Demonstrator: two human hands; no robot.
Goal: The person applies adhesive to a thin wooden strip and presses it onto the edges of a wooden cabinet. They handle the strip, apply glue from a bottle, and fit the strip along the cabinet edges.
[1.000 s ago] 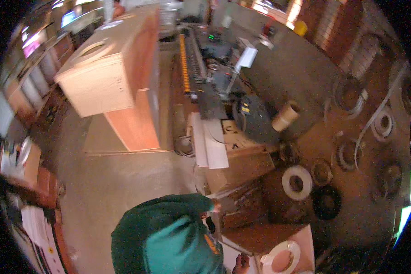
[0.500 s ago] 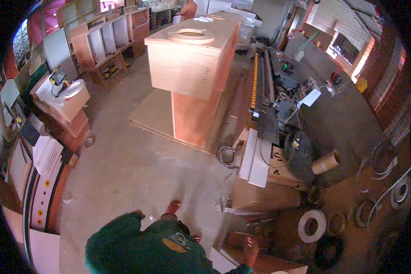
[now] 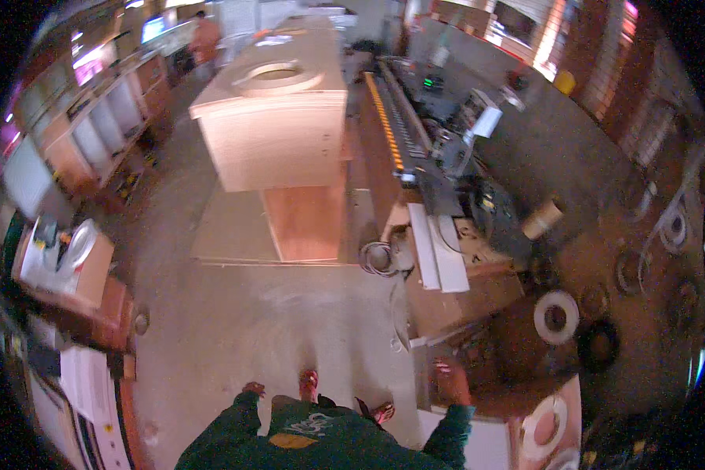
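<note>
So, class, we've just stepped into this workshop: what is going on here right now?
A person in a green top stands on the concrete floor, seen from above. Neither hand holds anything: the left hand hangs free by the body, and the right hand is stretched out over a low cardboard box beside the long machine. A white tape roll lies further right. Ahead stands a stack of pale wooden panels, untouched.

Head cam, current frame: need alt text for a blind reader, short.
Seen from above, a person in a green top stands on a dusty workshop floor, the left hand empty at the side and the right hand out over low wooden boxes. Ahead stands a tall plywood cabinet beside a long machine, with tape rolls at right.
</note>
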